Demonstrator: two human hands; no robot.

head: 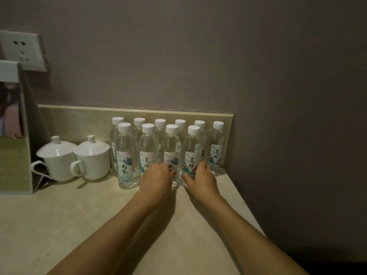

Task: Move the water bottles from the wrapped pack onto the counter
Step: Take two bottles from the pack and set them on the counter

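Note:
Several clear water bottles with white caps and printed labels stand upright in two rows against the backsplash on the beige counter (95, 225). My left hand (156, 180) is curled low around the third front-row bottle (171, 147) and also covers the base of the second one (148, 147). My right hand (201, 179) wraps the lower part of the fourth front-row bottle (193, 149), thumb on its left side and fingers on its right. The leftmost front bottle (126, 155) stands untouched. No wrapped pack is in view.
Two white lidded cups (57, 157) (93, 157) sit left of the bottles. A standing display card (14, 135) is at the far left, below a wall socket (21, 50). The counter's right edge (248, 207) runs diagonally beside my right forearm, next to the wall.

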